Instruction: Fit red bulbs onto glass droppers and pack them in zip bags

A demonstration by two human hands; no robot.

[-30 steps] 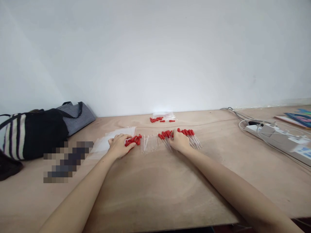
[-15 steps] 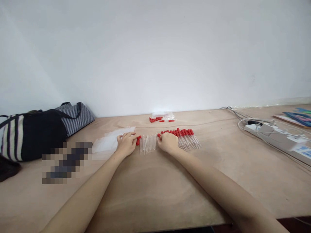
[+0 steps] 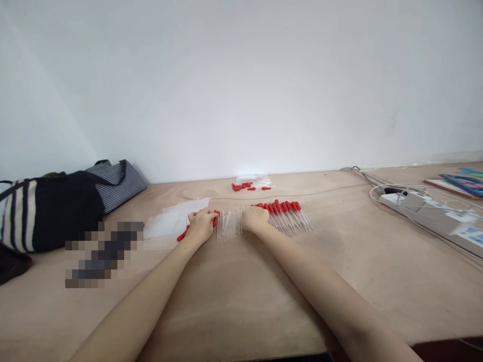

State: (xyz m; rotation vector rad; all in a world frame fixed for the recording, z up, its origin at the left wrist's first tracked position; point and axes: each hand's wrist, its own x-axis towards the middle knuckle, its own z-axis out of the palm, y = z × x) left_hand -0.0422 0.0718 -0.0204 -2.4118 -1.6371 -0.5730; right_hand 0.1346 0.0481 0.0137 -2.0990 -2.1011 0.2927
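On the wooden table, clear pipette tubes (image 3: 230,223) lie side by side between my hands. My left hand (image 3: 203,224) is at their left end, fingers bent and fingertips closed on a red rubber bulb (image 3: 216,219). Another red bulb (image 3: 183,234) shows by its wrist side. My right hand (image 3: 255,218) is curled at the right end of the bare tubes; its fingertips are hidden, and I cannot make out what they hold. Just right of it is a row of droppers (image 3: 289,213), tubes capped with red bulbs, tips toward me.
Clear plastic bags (image 3: 166,221) lie left of my left hand. Near the wall are loose red bulbs (image 3: 241,186) and a small clear bag (image 3: 260,179). A black bag (image 3: 68,211) stands far left; a power strip (image 3: 433,216) with cables is at right.
My left hand has shifted slightly right and nearer, uncovering red bulbs by its wrist side. My right hand has moved a little left, away from the capped droppers.
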